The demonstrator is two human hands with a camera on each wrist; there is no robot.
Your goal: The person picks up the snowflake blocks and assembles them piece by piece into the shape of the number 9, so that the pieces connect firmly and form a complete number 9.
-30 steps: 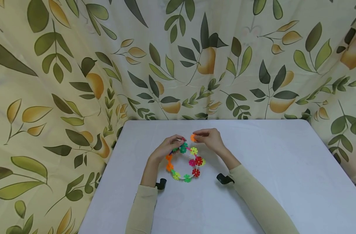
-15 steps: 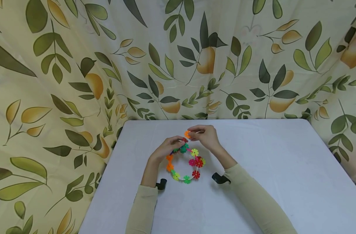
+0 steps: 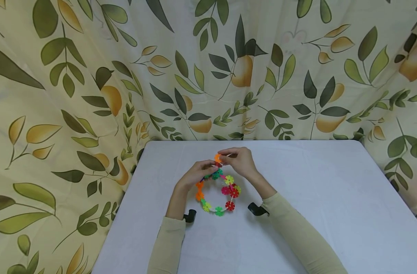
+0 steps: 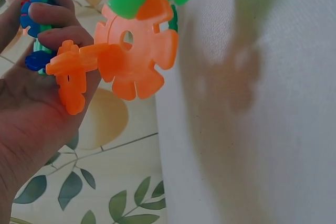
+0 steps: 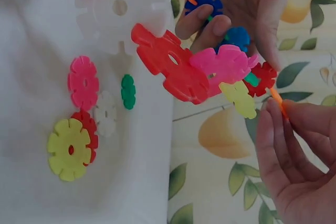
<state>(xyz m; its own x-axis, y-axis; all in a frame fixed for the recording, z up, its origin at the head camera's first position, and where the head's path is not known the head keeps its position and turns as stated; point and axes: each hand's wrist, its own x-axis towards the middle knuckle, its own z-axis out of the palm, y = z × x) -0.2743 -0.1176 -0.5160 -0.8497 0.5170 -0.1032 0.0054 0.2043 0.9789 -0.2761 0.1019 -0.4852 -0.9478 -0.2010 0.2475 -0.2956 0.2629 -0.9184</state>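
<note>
A ring of colourful notched flower discs (image 3: pixel 219 211), slotted edge to edge, is held up over the table in the head view. My left hand (image 3: pixel 194 175) grips its far left part, with the fingers around blue and green discs (image 4: pixel 32 22) in the left wrist view. Two joined orange discs (image 4: pixel 144 59) hang just beside that palm. Between thumb and fingertips, my right hand (image 3: pixel 241 161) pinches a single orange disc (image 3: pixel 217 158). Seen from the right wrist, its edge meets a red disc (image 5: pixel 261 80) at the end of the chain, near my left fingertips.
Loose discs lie on the white table (image 3: pixel 314 190) beneath the ring: a pink disc (image 5: pixel 83 82), a yellow disc (image 5: pixel 70 149) overlapping a red one, a white disc (image 5: pixel 106 114) and a green disc (image 5: pixel 128 92). A leaf-patterned curtain (image 3: pixel 280 76) hangs behind the table and along its left.
My right hand has moved left, bringing the orange disc from apart to the red disc by my left fingertips. My left hand and the ring have shifted only slightly.
</note>
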